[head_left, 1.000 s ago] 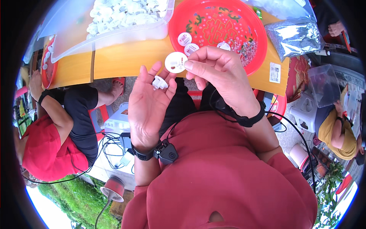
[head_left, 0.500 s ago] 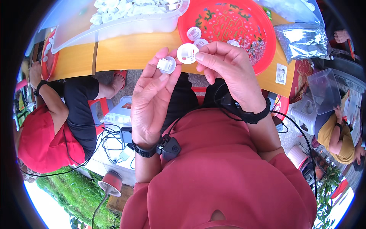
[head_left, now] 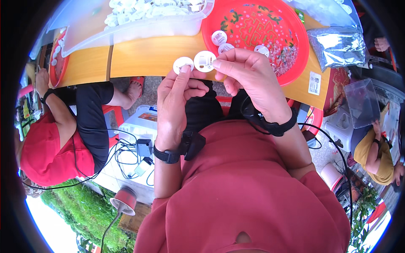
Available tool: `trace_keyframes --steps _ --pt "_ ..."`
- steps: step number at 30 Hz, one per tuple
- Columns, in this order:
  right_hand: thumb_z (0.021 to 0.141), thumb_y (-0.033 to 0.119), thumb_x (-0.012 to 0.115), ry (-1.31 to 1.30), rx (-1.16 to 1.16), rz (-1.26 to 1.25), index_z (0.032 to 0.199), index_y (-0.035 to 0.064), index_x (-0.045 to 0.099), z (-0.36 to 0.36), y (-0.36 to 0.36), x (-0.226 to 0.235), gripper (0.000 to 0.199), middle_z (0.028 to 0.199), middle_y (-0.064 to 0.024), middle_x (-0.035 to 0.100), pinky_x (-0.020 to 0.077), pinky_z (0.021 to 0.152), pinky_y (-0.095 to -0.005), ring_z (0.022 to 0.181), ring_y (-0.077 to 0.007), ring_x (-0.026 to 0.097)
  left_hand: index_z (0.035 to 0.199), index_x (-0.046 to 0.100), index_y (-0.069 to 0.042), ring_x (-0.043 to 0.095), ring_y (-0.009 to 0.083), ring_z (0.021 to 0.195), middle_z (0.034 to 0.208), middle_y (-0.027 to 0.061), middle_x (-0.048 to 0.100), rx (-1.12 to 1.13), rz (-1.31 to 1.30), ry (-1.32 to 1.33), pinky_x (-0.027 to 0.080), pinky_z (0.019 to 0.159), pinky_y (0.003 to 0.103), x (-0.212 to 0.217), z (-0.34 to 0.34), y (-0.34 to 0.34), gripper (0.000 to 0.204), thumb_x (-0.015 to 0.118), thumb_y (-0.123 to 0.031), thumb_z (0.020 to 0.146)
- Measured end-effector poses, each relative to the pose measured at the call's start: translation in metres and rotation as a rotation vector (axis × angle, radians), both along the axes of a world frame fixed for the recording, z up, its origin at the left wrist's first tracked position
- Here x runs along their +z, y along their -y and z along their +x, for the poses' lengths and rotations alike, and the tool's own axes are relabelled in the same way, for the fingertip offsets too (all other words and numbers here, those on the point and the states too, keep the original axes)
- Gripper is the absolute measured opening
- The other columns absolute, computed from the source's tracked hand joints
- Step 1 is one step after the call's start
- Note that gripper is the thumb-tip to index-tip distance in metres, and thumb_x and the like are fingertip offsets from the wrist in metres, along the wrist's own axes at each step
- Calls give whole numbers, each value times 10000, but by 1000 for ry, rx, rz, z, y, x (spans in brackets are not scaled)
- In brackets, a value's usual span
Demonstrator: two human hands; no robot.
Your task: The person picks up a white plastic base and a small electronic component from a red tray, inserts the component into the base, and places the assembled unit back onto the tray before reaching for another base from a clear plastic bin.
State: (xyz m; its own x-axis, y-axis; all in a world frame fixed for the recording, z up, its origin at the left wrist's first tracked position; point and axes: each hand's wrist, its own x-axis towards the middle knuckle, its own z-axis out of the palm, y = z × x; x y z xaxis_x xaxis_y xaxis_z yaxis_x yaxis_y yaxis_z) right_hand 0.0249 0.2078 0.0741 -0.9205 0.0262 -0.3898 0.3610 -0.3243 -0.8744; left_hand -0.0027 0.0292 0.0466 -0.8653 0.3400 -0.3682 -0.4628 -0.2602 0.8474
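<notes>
My left hand [head_left: 176,95] pinches a round white plastic piece [head_left: 180,63] between thumb and fingers, the thumb lying over its lower part. Close beside it, my right hand [head_left: 249,71] grips a second white plastic disc [head_left: 204,61] by its right edge; this one has cut-out openings and a raised middle. Both discs are held up over the table's near edge. Just beyond my right hand is a red round tray [head_left: 211,21] with a flowered pattern. It holds a few similar white discs [head_left: 219,38] and a heap of small clear parts [head_left: 283,61].
A translucent bin [head_left: 168,29] full of white plastic parts stands at the back left of the wooden table [head_left: 160,52]. Right of the tray lies a silvery plastic bag [head_left: 337,48]. A person in red [head_left: 55,147] sits at left, another in yellow [head_left: 373,156] at right.
My left hand has turned over and closed, so its disc now shows a different side and sits nearer the other disc. My right hand keeps its hold. The whole view has shifted slightly.
</notes>
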Motion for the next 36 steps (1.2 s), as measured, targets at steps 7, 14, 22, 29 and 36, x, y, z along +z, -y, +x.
trace_keyframes --steps 7,14,22,29,36 --pt "914 177 637 28 11 47 922 -16 649 -4 -1 -2 194 735 -55 654 421 431 -176 515 -54 571 1021 607 9 561 93 663 818 56 629 -81 -305 -81 431 595 218 2 -7 -1 430 467 -397 996" --pt "917 163 643 -7 1 51 963 12 635 -4 1 1 159 752 -24 626 421 464 -179 518 -47 529 978 608 -7 517 81 646 781 29 601 -76 -249 -162 411 597 220 9 -3 -3 384 448 -354 1017" --pt "894 45 648 -386 -158 317 925 -13 614 7 10 -11 74 730 -9 606 410 473 -180 535 -37 532 1224 581 -3 519 93 697 856 42 624 -34 -643 -566 451 641 243 14 2 1 289 567 -125 962" --pt "908 55 631 -348 -90 236 927 -14 594 13 9 -6 80 741 -14 601 417 488 -184 564 -36 538 1178 604 15 565 67 778 888 43 647 -13 -406 -504 460 706 206 24 11 -4 278 558 -175 980" --pt "928 91 607 -213 -48 49 959 -28 591 12 4 -3 123 771 -56 633 442 495 -194 557 -60 551 1044 597 7 577 101 743 839 55 629 -95 -427 -461 464 687 251 22 8 -1 380 418 -328 1033"
